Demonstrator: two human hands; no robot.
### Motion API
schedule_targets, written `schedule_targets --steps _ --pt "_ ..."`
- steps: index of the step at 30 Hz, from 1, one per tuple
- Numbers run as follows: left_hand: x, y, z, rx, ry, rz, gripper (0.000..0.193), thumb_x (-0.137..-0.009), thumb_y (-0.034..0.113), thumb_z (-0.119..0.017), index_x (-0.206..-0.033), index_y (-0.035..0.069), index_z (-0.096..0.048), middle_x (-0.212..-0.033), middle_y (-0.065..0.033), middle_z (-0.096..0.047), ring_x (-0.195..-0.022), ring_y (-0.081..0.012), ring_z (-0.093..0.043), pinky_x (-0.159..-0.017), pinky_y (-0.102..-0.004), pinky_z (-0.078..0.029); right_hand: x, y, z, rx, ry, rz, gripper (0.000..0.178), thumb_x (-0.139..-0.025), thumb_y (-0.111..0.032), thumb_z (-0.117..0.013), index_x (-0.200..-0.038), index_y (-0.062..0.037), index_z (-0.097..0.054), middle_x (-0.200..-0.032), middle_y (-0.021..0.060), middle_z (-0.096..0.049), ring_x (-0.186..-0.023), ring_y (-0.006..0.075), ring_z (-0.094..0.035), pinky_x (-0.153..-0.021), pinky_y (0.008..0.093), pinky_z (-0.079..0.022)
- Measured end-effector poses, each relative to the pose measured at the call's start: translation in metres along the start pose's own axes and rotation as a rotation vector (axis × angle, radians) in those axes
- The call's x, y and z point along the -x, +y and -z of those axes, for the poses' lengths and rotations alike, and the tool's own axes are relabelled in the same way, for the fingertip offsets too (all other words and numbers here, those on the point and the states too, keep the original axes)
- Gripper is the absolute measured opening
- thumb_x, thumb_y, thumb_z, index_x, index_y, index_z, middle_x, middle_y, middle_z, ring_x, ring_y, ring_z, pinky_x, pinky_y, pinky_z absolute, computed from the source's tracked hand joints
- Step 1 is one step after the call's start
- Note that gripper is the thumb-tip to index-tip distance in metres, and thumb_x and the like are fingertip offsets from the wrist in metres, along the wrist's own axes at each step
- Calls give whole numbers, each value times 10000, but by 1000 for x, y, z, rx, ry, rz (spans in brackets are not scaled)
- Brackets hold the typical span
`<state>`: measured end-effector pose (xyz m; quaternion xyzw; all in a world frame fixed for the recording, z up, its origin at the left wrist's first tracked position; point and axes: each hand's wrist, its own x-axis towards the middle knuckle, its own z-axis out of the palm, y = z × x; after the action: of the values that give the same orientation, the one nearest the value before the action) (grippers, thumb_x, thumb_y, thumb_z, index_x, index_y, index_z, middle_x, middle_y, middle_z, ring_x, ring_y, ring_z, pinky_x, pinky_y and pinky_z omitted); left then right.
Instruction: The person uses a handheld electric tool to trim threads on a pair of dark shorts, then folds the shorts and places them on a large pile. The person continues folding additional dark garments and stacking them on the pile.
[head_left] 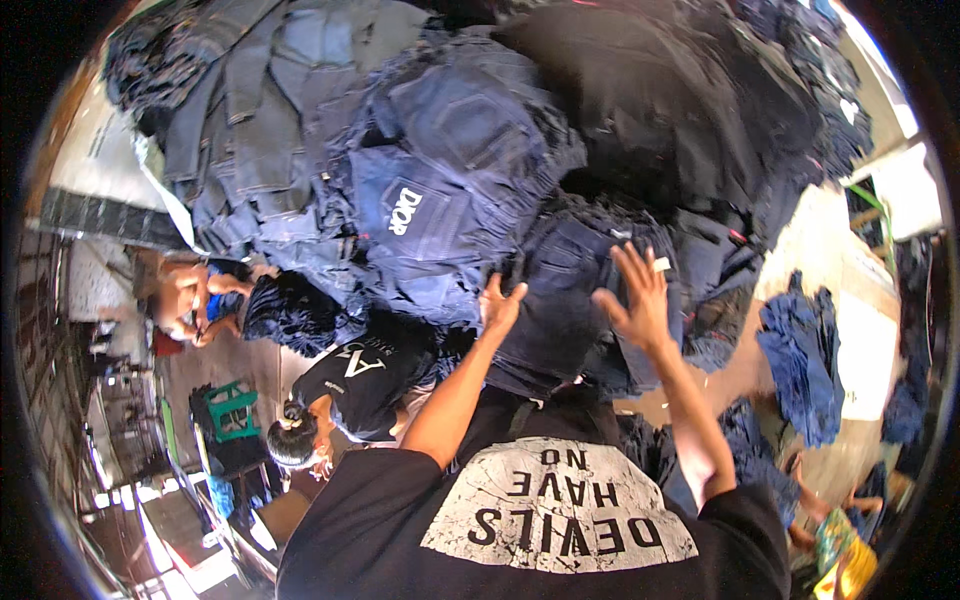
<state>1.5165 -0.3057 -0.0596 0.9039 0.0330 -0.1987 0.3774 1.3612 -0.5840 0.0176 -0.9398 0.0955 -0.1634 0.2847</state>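
Directly in front of me is a stack of dark denim garments (550, 335), the top one showing a back pocket and seams. My left hand (500, 306) is at the stack's left side, thumb and fingers apart, where it meets a bluer pile. My right hand (640, 300) is over the stack's right side with its fingers spread; whether the palm touches the cloth I cannot tell. Neither hand grips anything that I can see. The bluer pile of denim pants (450, 210) has gathered waistbands, and its top piece carries a white printed pocket.
Black garments (660, 90) are heaped high at the far right, and faded denim (250, 130) at the far left. A person in a black shirt (365, 375) bends close on my left, near a green stool (232, 410). More denim (803, 360) lies at the right.
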Motion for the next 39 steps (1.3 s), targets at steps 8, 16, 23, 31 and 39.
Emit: schedule_targets --steps 8,16,23,31,39 --pt "-15 -5 37 137 -61 -269 811 -820 304 -900 -1506 87 -524 -1417 -218 -664 -1310 -357 -633 -1119 -474 -487 -42 -51 -91 194 -199 -178 982 -807 -626 -822 -1645 -299 -428 -1810 165 -31 -1631 528 26 -1169 863 -77" --pt "-34 13 134 865 39 -57 902 -812 347 -959 -1490 20 -461 -1448 -144 -628 -1310 -291 -610 -1116 -430 -473 -161 -135 -100 -680 195 -642 976 -844 -413 -914 -1581 15 -439 -1542 261 -551 -1453 362 -517 -1173 460 -433" --pt "-50 54 145 983 154 254 1216 -737 466 -997 -1610 58 -257 -1598 -106 -491 -1396 -293 -504 -1220 -480 -361 -229 -133 -144 -591 178 -892 1262 -716 -426 -983 -1636 14 -240 -1600 272 -479 -1481 396 -486 -1219 451 -388" --pt "-68 177 246 1303 336 -458 918 -813 57 -935 -1474 12 -299 -1448 -191 -531 -1326 -286 -539 -1183 -448 -427 -299 -163 -39 -644 186 -639 1024 -897 -490 -862 -1592 -38 -261 -1255 217 -668 -1010 231 -708 -715 349 -607" --pt "-121 203 280 1291 270 -344 1092 -749 -11 -944 -1537 156 -207 -1494 -147 -454 -1317 -291 -518 -1112 -484 -466 -260 -175 -28 -128 -88 417 1048 -756 28 -757 -1689 -162 -317 -1736 185 -287 -1600 432 -284 -1261 518 -367"
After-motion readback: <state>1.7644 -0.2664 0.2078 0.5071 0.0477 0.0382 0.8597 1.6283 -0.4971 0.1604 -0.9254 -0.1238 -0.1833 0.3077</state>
